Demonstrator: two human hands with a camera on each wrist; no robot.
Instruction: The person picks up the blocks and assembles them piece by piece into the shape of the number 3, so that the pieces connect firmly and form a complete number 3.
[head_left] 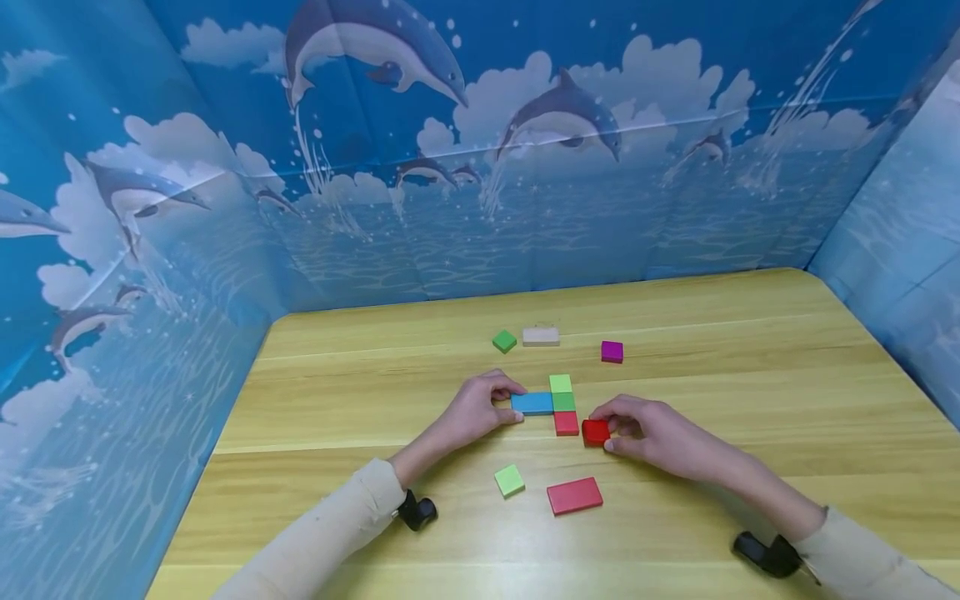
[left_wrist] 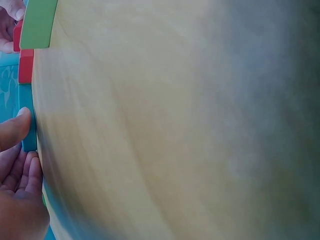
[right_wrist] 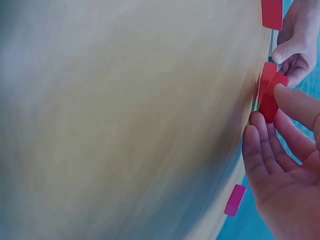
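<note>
My left hand [head_left: 480, 404] pinches the left end of a blue rectangular block [head_left: 531, 404] lying on the table; in the left wrist view its thumb presses the blue block's side. Against the blue block's right end stands a column: a light green block [head_left: 560, 383], a green block [head_left: 563, 402] and a red block [head_left: 566, 423], from far to near. Just right of that column, my right hand [head_left: 652, 429] holds a bright red block [head_left: 596, 432] between thumb and fingers. The right wrist view shows this red block [right_wrist: 270, 106] slightly raised and tilted.
Nearer me lie a light green square block [head_left: 509, 481] and a long red block [head_left: 574, 496]. Farther back are a green block [head_left: 504, 341], a pale grey block [head_left: 541, 336] and a magenta block [head_left: 612, 352]. A dolphin-print cloth [head_left: 480, 242] surrounds the wooden table [head_left: 360, 367].
</note>
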